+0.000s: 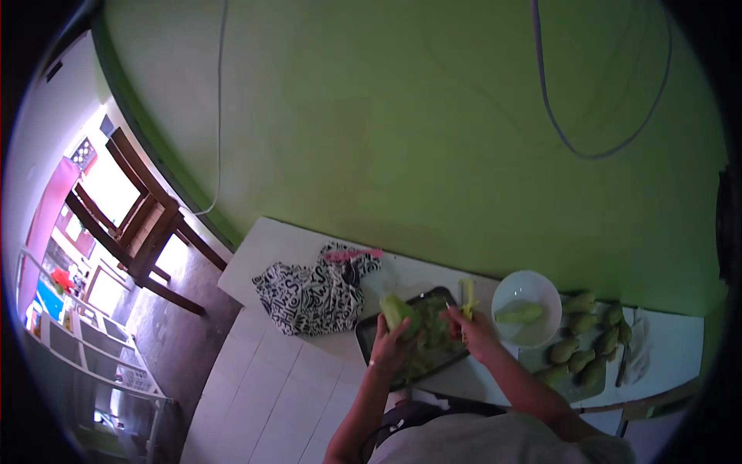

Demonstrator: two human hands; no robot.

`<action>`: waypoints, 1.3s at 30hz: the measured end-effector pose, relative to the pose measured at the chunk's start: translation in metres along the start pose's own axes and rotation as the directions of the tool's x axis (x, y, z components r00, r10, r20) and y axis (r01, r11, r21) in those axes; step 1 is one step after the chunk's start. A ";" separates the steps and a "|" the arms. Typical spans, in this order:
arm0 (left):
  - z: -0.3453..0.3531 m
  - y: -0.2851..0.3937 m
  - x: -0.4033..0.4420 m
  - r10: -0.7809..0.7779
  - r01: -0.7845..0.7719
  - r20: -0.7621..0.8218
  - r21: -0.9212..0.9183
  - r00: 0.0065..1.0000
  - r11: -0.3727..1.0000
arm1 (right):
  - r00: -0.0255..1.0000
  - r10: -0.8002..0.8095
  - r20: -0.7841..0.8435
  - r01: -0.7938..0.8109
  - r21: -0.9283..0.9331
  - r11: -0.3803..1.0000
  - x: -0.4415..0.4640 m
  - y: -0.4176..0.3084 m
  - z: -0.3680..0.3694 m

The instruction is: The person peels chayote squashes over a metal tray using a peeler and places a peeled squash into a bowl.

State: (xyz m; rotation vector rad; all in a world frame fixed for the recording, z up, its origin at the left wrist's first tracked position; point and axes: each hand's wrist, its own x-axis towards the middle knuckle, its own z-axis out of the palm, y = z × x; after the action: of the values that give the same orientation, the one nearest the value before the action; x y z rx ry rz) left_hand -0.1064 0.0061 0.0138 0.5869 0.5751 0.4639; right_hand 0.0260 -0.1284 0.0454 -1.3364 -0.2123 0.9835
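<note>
My left hand [393, 346] is closed around a pale green vegetable [396, 311], held upright over a dark tray [439, 294]. In the tray lie green peelings [433, 340]. My right hand [475, 331] grips a yellow-handled peeler [467, 298], to the right of the vegetable and a short way from it. Beside my right hand stands a white bowl [547, 286] with a pale peeled vegetable [519, 312] in it. The exact shape of the peeler's blade is too small to make out.
Several green vegetables [583, 323] lie on a tray at the right, beside a clear plastic bag [638, 352]. A black-and-white patterned cloth [313, 298] lies at the left on the white table [263, 240]. A wooden chair [147, 224] stands farther left.
</note>
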 end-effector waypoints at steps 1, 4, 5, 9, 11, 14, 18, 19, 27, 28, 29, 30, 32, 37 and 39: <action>0.003 -0.006 0.007 -0.002 0.002 -0.001 -0.012 1.000 1.000 | 0.998 0.052 -0.022 -0.049 0.118 0.992 -0.009 -0.012 0.005; 0.010 -0.022 0.017 0.009 -0.005 0.059 -0.061 0.998 0.998 | 0.947 -0.072 0.313 -0.085 0.462 0.883 -0.034 -0.032 -0.002; 0.012 -0.025 0.018 0.003 0.004 0.073 -0.092 0.997 0.996 | 0.906 -0.129 0.403 -0.125 0.548 0.827 -0.050 -0.048 0.005; 0.027 -0.018 0.013 -0.012 0.050 0.169 -0.224 0.986 0.973 | 0.719 -0.380 0.583 -0.158 0.668 0.727 -0.129 -0.101 0.032; 0.031 -0.014 0.008 -0.024 0.068 0.206 -0.212 0.978 0.975 | 0.446 -0.536 0.717 -0.197 0.663 0.723 -0.154 -0.124 0.042; 0.044 0.008 0.010 -0.039 0.118 0.294 -0.257 0.955 0.959 | 0.114 -0.601 0.791 -0.320 0.602 0.731 -0.177 -0.156 0.063; 0.047 0.028 0.006 -0.078 0.227 0.383 -0.360 0.920 0.905 | 0.109 -0.558 0.823 -0.466 0.538 0.702 -0.187 -0.167 0.084; 0.045 0.032 0.009 -0.083 0.220 0.357 -0.363 0.931 0.905 | 0.103 -0.571 0.814 -0.455 0.549 0.701 -0.184 -0.164 0.083; 0.031 0.031 0.018 -0.164 0.195 0.106 -0.473 0.981 0.859 | 0.100 -0.761 0.641 -0.310 0.747 0.588 -0.173 -0.150 0.091; 0.029 0.031 0.017 -0.167 0.189 0.088 -0.484 0.982 0.855 | 0.130 -0.773 0.621 -0.240 0.776 0.583 -0.165 -0.139 0.086; 0.030 0.031 0.017 -0.170 0.186 0.077 -0.495 0.982 0.849 | 0.157 -0.783 0.601 -0.163 0.798 0.580 -0.150 -0.121 0.075; 0.033 0.029 0.016 -0.173 0.186 0.073 -0.507 0.982 0.842 | 0.389 -0.755 0.527 0.031 0.812 0.583 -0.134 -0.102 0.068; 0.036 0.022 0.015 -0.149 0.180 0.100 -0.516 0.984 0.837 | 0.781 -0.558 0.282 0.318 0.590 0.742 -0.103 -0.063 0.055; 0.052 0.003 0.006 -0.087 0.150 0.179 -0.376 0.980 0.915 | 0.983 -0.066 -0.172 0.118 0.308 0.944 -0.036 0.007 0.046; 0.056 -0.014 0.003 0.066 -0.014 0.154 -0.317 0.986 0.948 | 0.971 -0.199 -0.132 0.233 0.330 0.915 -0.026 0.012 0.035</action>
State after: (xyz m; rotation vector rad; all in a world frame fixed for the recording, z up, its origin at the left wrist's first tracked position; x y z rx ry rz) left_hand -0.0656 -0.0239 0.0419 0.3266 0.3230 0.5288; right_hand -0.0179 -0.1224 0.0546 -1.0107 -0.1052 0.7271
